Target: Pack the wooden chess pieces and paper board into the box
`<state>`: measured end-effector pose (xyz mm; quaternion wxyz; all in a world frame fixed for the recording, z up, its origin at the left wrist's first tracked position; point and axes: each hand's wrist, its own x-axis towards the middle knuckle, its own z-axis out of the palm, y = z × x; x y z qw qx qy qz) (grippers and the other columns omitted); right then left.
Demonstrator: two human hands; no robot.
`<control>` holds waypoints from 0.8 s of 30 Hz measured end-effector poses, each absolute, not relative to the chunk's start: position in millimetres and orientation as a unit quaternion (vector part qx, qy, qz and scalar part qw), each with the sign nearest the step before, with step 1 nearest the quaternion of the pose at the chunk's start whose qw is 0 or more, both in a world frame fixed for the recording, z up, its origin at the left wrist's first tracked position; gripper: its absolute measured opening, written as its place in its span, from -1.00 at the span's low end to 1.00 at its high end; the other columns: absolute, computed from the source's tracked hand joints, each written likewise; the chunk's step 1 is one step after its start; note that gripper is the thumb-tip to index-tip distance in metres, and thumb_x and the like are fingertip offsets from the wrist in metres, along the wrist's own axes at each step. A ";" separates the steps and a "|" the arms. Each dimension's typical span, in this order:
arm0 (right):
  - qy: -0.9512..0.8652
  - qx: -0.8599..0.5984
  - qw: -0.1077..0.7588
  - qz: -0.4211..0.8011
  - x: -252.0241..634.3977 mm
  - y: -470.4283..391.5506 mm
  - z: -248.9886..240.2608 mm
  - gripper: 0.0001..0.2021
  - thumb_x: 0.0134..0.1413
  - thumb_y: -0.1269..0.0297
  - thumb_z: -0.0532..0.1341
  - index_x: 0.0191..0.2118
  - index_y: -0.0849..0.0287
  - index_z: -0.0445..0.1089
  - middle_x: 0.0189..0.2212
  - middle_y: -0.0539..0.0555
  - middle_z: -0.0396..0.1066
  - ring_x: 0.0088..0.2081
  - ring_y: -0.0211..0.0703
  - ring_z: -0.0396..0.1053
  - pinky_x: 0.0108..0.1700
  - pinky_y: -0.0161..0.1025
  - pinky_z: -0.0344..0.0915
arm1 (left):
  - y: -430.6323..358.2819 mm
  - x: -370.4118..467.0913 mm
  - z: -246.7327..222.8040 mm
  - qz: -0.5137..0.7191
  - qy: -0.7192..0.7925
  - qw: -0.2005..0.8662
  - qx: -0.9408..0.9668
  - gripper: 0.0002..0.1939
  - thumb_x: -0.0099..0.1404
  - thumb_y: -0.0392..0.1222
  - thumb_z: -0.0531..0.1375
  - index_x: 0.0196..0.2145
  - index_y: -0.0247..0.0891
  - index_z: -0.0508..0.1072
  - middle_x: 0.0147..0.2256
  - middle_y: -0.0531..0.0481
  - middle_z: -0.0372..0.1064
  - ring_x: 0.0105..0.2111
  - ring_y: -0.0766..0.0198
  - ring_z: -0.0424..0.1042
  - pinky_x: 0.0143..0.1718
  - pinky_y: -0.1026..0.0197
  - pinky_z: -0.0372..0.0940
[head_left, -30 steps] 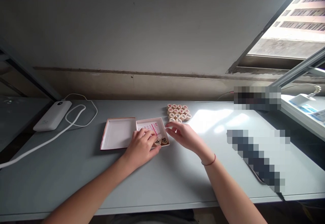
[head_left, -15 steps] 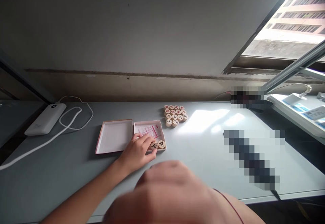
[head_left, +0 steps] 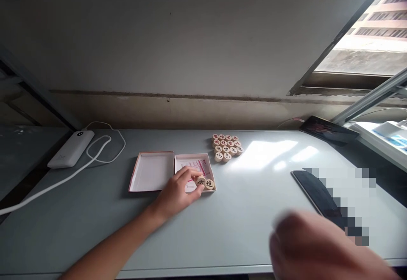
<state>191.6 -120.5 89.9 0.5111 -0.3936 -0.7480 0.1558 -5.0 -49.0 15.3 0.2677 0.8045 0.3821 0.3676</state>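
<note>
My left hand reaches over the front of an open shallow box. Its thumb and fingers close around a round wooden Chinese chess piece with a black character. A second black-marked piece lies beside it in the box's front right corner. Under them is a paper sheet with red print. The box lid rests inside up against the box's left side. My right hand is a blur at the lower right, away from the pieces; its fingers cannot be made out.
Several Chinese chess pieces stand in close rows behind the box, some red, some black. A white power bank with a white cable lies at left. A dark flat object is at right, and a phone-like device sits behind.
My right hand has swung from the front middle to the lower right. My left hand stays at the box, its fingers now around the left piece. The view has shifted slightly left.
</note>
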 end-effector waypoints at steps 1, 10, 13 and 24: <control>-0.738 -0.404 0.519 0.152 183.6 -111.3 89.4 -0.50 0.08 0.26 0.15 0.10 -0.46 0.20 -0.14 0.01 0.45 -0.22 0.00 0.45 -0.34 -0.12 0.44 | -49.6 -4.9 17.6 0.388 0.391 0.280 0.786 -0.87 0.25 -0.27 0.19 -0.21 -0.21 0.37 -0.24 -0.01 0.42 -0.20 0.25 0.44 -0.11 0.18 0.36; -0.618 -0.469 0.389 0.497 166.3 -77.6 53.2 -0.68 0.24 0.05 0.08 -0.08 0.13 0.41 -0.24 0.12 0.49 -0.22 -0.14 0.46 -0.19 -0.20 0.44 | -54.3 -2.5 19.7 0.442 0.405 0.396 0.696 -0.81 0.28 -0.08 0.23 -0.20 -0.19 0.40 -0.26 -0.03 0.42 -0.22 0.23 0.44 -0.14 0.16 0.38; -0.566 -0.429 0.379 0.594 172.0 -76.6 50.7 -0.63 0.18 0.01 0.16 -0.03 0.15 0.42 -0.30 0.10 0.51 -0.24 -0.14 0.47 -0.15 -0.15 0.44 | -54.3 -4.9 16.9 0.430 0.419 0.410 0.686 -0.76 0.26 -0.04 0.23 -0.17 -0.18 0.39 -0.24 -0.03 0.43 -0.23 0.23 0.45 -0.16 0.16 0.40; -0.524 -0.698 0.401 0.278 247.9 -31.7 5.5 -0.76 -0.04 0.11 0.18 -0.35 0.19 0.42 -0.34 0.15 0.49 -0.34 -0.09 0.42 -0.34 -0.17 0.36 | -50.9 -8.8 19.0 0.392 0.436 0.358 0.727 -0.73 0.25 0.03 0.23 -0.18 -0.18 0.46 -0.30 0.01 0.48 -0.28 0.23 0.47 -0.24 0.21 0.41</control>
